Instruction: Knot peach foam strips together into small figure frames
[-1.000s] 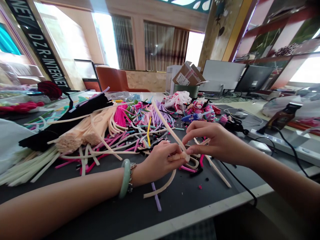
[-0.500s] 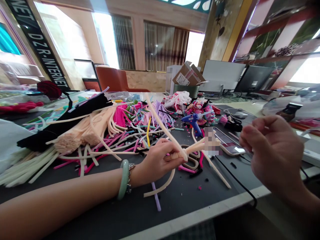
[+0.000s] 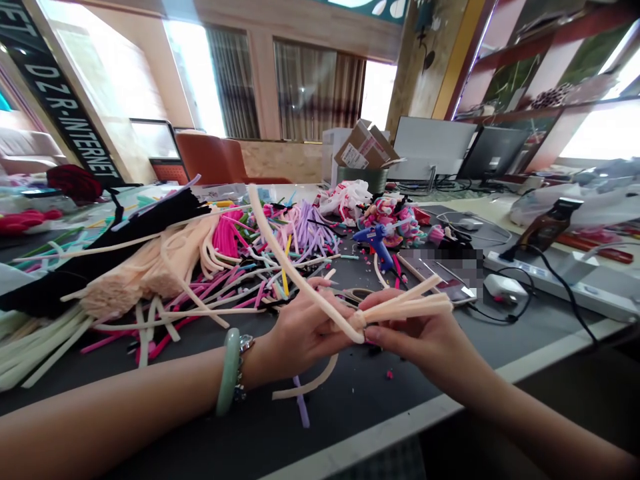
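Above the dark desk (image 3: 240,440), the left hand (image 3: 305,323) and right hand (image 3: 433,333) pinch a bundle (image 3: 400,309), fingers nearly closed, seemingly mid-wrap, the free strip (image 3: 289,267) next calling for taut guiding.

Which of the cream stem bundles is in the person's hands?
The slim bundle, held by the left hand and right hand, with one long stem curving up; the thicker cream bundles lie off to the left.
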`<state>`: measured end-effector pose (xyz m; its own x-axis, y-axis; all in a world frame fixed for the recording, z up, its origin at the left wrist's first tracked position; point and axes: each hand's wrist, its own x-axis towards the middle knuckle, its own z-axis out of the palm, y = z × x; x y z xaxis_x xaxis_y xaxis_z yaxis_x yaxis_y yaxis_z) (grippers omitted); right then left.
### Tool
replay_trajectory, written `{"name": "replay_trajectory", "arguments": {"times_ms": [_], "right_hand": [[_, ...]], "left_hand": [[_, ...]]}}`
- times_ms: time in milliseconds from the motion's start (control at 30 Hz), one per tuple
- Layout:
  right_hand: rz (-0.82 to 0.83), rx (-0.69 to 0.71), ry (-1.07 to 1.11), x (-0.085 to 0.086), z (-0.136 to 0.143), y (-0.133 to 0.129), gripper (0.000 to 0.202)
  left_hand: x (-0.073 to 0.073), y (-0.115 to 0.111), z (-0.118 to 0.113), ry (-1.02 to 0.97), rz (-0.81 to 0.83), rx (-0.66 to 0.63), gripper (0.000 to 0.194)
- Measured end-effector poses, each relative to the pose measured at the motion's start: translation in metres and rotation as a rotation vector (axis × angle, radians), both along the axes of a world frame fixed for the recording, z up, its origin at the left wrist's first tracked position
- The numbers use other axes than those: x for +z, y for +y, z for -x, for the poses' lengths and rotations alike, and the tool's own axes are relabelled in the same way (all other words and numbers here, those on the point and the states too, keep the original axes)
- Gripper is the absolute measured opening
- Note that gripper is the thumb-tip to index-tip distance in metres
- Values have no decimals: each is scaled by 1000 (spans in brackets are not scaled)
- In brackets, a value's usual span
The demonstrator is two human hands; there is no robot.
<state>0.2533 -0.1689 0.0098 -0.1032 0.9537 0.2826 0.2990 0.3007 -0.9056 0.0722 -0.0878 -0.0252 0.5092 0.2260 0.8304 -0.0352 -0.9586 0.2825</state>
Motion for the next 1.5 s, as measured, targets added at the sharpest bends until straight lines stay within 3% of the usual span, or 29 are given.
{"name": "replay_trajectory", "arguments": {"times_ms": [267,700,1133,1500], "right_hand": [[-127,-41,-66,-2,1,0,11],[-286,-16,-78,-2,2,4,8],[-324,-28,-83,-4,3,3,8],[-296,-38,-129,-3,3,1,6]], "left_hand": [[5,-1,-1,33,-8,0,12],[1,1,2,69,-33,14,15],[9,-4,2,89,-103,24,9],[11,-5,0,122,2,-59,3]]}}
